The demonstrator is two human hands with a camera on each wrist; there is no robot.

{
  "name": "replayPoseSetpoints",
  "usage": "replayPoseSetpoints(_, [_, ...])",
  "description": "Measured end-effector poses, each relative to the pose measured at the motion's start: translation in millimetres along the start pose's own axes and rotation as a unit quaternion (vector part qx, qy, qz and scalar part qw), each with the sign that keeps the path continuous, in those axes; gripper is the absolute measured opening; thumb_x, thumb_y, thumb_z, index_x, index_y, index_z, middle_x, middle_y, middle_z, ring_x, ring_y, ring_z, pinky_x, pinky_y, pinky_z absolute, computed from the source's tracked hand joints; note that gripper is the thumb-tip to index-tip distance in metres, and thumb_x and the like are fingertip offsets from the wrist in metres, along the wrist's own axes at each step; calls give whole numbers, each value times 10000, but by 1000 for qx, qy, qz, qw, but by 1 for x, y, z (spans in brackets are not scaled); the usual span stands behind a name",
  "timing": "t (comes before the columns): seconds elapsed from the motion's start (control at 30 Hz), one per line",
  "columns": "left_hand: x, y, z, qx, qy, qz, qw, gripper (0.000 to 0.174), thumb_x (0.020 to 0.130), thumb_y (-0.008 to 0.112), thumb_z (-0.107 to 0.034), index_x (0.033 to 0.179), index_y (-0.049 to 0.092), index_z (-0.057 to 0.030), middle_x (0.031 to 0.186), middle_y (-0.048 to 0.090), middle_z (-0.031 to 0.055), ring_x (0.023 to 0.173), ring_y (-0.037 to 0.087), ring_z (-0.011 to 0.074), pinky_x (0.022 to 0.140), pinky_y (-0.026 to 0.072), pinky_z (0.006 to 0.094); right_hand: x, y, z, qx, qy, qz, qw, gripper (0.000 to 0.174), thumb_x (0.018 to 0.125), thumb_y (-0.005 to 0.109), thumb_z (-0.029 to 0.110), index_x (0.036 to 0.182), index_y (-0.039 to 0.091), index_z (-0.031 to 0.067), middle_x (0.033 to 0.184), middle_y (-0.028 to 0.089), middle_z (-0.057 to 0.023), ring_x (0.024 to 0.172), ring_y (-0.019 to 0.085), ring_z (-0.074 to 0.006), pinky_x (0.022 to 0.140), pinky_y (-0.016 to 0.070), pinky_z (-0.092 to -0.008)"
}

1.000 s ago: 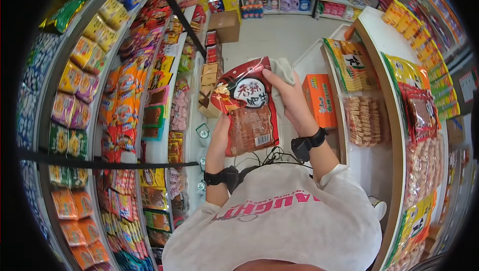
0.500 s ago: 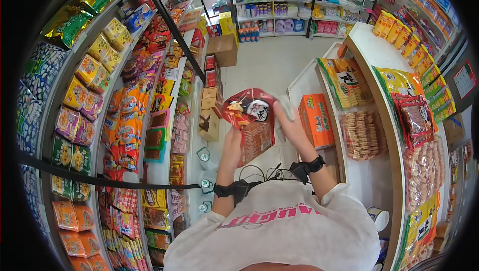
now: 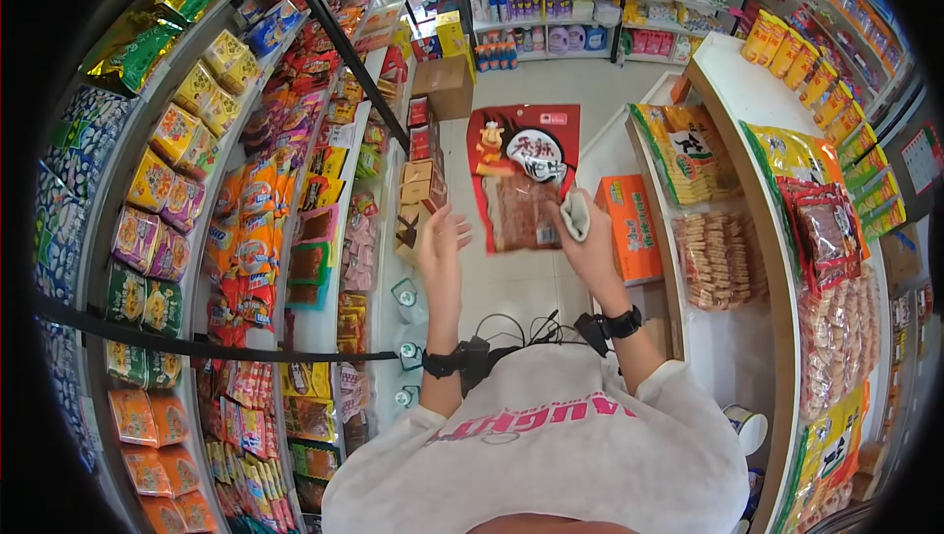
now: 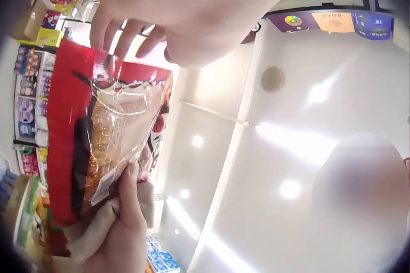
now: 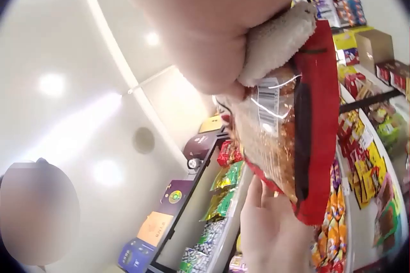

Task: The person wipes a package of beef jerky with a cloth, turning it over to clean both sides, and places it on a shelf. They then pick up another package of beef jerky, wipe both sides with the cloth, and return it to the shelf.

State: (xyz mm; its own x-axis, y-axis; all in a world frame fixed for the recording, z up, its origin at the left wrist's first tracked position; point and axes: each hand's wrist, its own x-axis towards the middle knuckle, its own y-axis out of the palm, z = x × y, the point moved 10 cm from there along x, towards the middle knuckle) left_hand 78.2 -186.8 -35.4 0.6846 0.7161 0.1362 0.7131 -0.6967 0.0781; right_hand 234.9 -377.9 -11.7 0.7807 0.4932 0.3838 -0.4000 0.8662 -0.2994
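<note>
A red snack bag with a clear lower window is held upright in front of the chest. My right hand pinches its lower right corner, the thumb lying near the printed label in the left wrist view. Tucked in that same hand is a folded pale cloth, seen against the bag in the right wrist view. My left hand is off to the bag's left with fingers spread and relaxed, holding nothing. Brown flat pieces show through the window.
Shelves of packaged snacks line the left side. On the right, a white shelf unit carries large snack bags and an orange box. Cardboard boxes stand on the floor ahead. Loose black cables hang at the waist.
Both hands held the bag, tilted and turning; now it hangs straighter, higher and facing up. The left hand has let go and moved left, while the right hand has shifted to the lower corner.
</note>
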Motion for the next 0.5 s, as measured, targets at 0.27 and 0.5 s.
replayPoseSetpoints(0.27, [-9, 52, 21, -164, -22, 4, 986, 601, 1053, 435, -465, 1501, 337, -76, 1338, 543, 71, 1176, 565, 161, 997, 459, 350, -40, 63, 82, -6, -217, 166, 962, 699, 649, 636, -134, 1320, 534, 37, 1477, 463, -174, 1338, 470, -376, 1062, 448, -415])
replayPoseSetpoints(0.5, [-10, 40, 18, -306, -124, -53, 942, 623, 1041, 404, -537, 1410, 446, -36, 1383, 547, 94, 1242, 548, 200, 1050, 432, 363, -26, 24, 4, 95, -66, 120, 986, 492, 847, 617, -84, 1326, 534, -10, 1392, 546, -193, 1338, 498, -316, 1094, 392, -383])
